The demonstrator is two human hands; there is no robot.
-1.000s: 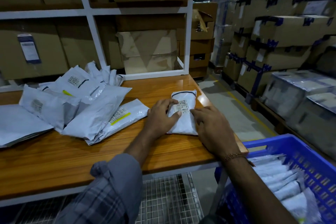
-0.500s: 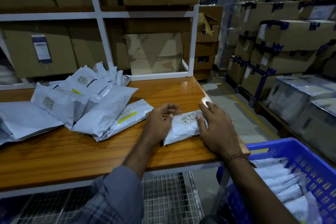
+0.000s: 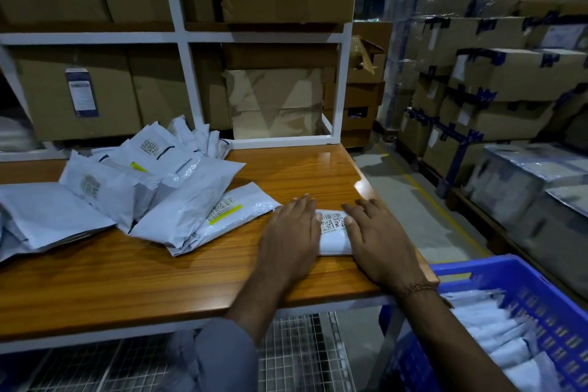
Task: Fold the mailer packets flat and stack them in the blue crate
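At 5 o'clock on the desk [image 3: 159, 274], near its right edge: small folded packet [image 3: 334, 234], pressed flat under both hands, left hand [image 3: 291, 240] and right hand [image 3: 377, 243], fingers straight, nothing gripped. Best to push down evenly, squeeze the air out, keep the fold tight. Pile of packets [image 3: 165, 188] at 10 o'clock. Blue crate [image 3: 541, 305] low at 4 o'clock, open room between.

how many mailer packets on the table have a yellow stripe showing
2. One yellow-striped packet lies at the pile's right edge, just left of the left hand; another packet in the middle of the pile shows a yellow strip. More may be hidden under the heap.
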